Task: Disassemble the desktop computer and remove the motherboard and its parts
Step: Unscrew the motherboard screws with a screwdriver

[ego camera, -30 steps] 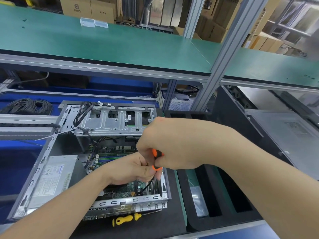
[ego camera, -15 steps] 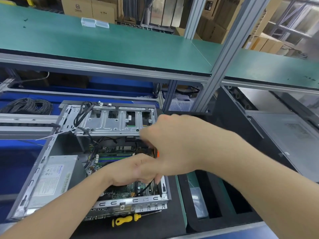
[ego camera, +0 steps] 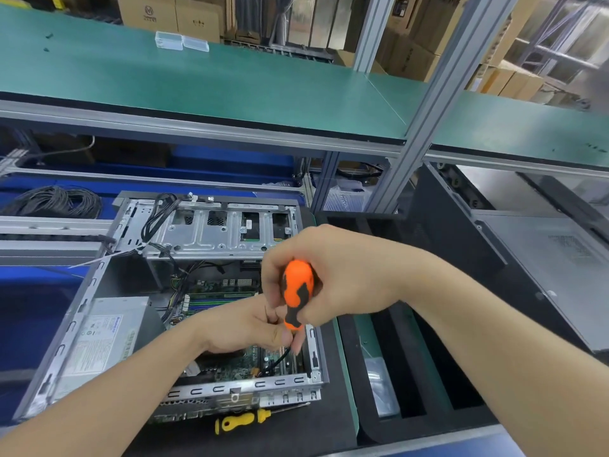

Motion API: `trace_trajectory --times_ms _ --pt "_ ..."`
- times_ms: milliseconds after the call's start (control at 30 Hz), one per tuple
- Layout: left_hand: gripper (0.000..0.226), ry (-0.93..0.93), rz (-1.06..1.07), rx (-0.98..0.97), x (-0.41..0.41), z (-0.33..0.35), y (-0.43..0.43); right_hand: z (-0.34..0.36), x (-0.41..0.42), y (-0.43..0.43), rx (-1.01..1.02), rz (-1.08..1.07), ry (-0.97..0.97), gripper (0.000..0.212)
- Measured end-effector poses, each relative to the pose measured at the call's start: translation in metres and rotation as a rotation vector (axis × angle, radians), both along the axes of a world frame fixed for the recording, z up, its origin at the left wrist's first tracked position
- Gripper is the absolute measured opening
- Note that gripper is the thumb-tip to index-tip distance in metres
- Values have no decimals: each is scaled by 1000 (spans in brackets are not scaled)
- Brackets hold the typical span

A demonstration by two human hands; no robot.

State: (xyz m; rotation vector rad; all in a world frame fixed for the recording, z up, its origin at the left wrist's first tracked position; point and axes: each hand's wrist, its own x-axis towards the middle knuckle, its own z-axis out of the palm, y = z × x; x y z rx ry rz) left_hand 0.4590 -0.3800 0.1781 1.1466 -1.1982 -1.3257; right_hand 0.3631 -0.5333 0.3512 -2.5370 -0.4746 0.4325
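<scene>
**Screwdriver deep in the case**

The motherboard [ego camera: 237, 364] sits inside the open computer case [ego camera: 204, 389], left of centre. Danger here: a tilted tip could skip loose and gouge the motherboard. The left hand [ego camera: 250, 324] reaches in, fingertips pinching the neck of the orange screwdriver [ego camera: 296, 291]. The right hand [ego camera: 342, 278] arches above, fingers wrapped round its handle.

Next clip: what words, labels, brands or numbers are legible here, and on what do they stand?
Nothing is clear enough to quote.
power supply label: printed lines, too blurred to read.
cardboard box: round logo and a line of print, too small to read.
drive bay sticker: too small to read.
</scene>
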Motion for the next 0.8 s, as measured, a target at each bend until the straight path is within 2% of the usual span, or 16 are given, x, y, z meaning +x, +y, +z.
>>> trace_trajectory --times_ms 67,100,133,200,267,367,467,600,800 --pt "60 -100 47 49 7 -2 1 -24 3 -6 257 -134 114 22" --pt "61 -177 77 70 11 -3 3 -40 4 -6 332 -185 140 15" --pt "51 -248 96 87 15 -4 4 -57 5 -6 357 -228 138 9" --pt "14 -354 102 112 23 -8 7 -90 7 -3 263 -293 48 6" --pt "7 -427 100 147 28 -13 9 -113 11 2 217 -331 -27 6" --pt "33 -499 156 256 34 -27 13 -130 21 5 324 -359 18 11" --pt "52 -590 170 338 41 -43 16 -145 34 3 260 -339 -4 15" --pt "53 -693 156 407 41 -52 10 -164 48 2 253 -363 -34 18" --pt "53 -640 222 417 46 -51 4 -173 58 -4 324 -365 -44 18"
